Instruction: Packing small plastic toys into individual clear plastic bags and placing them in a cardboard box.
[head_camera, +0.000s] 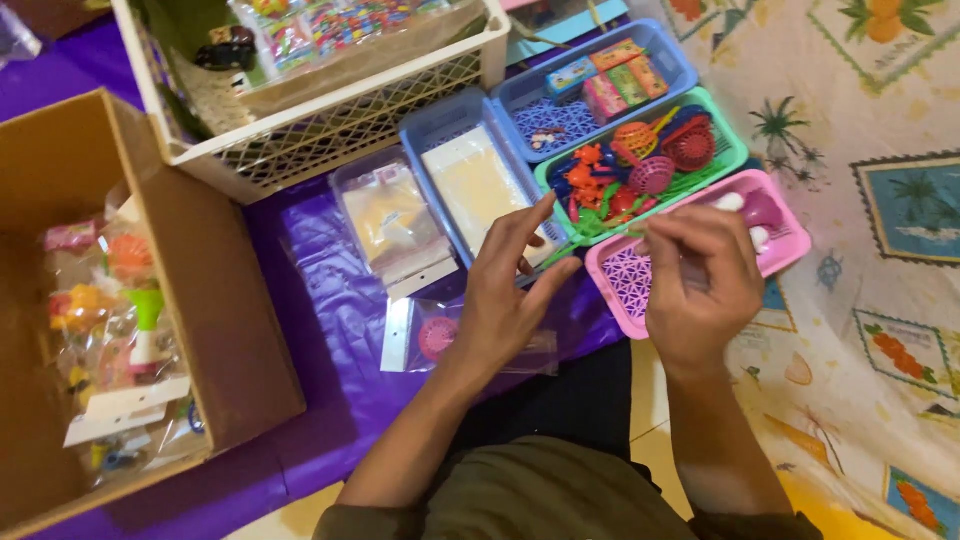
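Observation:
My left hand (508, 290) hovers with fingers spread above a clear plastic bag (437, 338) that holds a round pink toy and lies on the purple cloth (330, 330). My right hand (702, 280) is curled, fingertips pinched together, over the near end of a pink basket (790, 240); anything between its fingers is hidden. White and purple pieces (752, 210) lie in that basket. Just behind it, a green basket (738, 150) is filled with small red, pink and orange plastic toys (640, 170).
A blue basket of small coloured boxes (678, 52) and another with flat clear bags (420, 130) stand behind. More clear bags (392, 222) lie on the cloth. A white lattice basket (350, 125) is at the back, a cardboard box (205, 270) with packed toy bags (120, 330) at left.

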